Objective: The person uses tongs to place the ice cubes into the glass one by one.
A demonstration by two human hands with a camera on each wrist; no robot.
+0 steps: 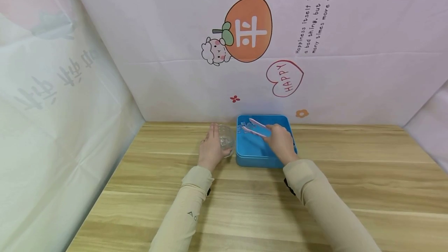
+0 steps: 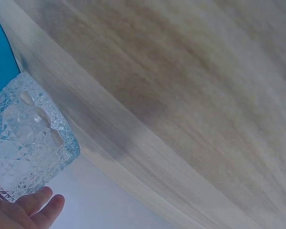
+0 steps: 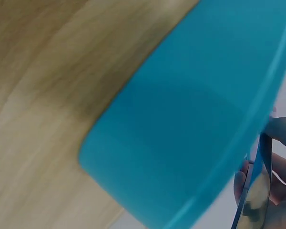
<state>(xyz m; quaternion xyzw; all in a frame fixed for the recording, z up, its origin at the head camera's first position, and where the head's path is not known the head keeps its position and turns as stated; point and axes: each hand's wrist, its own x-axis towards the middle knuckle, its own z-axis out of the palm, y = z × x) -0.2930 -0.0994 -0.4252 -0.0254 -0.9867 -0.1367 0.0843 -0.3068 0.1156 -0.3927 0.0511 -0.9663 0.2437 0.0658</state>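
Observation:
A clear cut-glass bowl (image 1: 226, 138) stands on the table just left of a blue box (image 1: 257, 160). My left hand (image 1: 210, 149) holds the bowl, fingers along its left side and thumb at its near side; its faceted wall (image 2: 26, 148) shows in the left wrist view. Over the box, my right hand (image 1: 281, 142) grips a pair of tongs (image 1: 258, 132) with pale pink arms. Their tips are spread apart and point left at several small clear pieces, like ice cubes (image 1: 241, 126), in the box's back left corner. In the right wrist view the tongs' shiny handle (image 3: 257, 200) lies between the fingers.
The wood-grain table (image 1: 350, 174) runs up to a white printed cloth (image 1: 182, 88) behind the box. Another pale cloth (image 1: 70, 127) hangs along the left side. The blue box's wall stands up between the bowl and the clear pieces.

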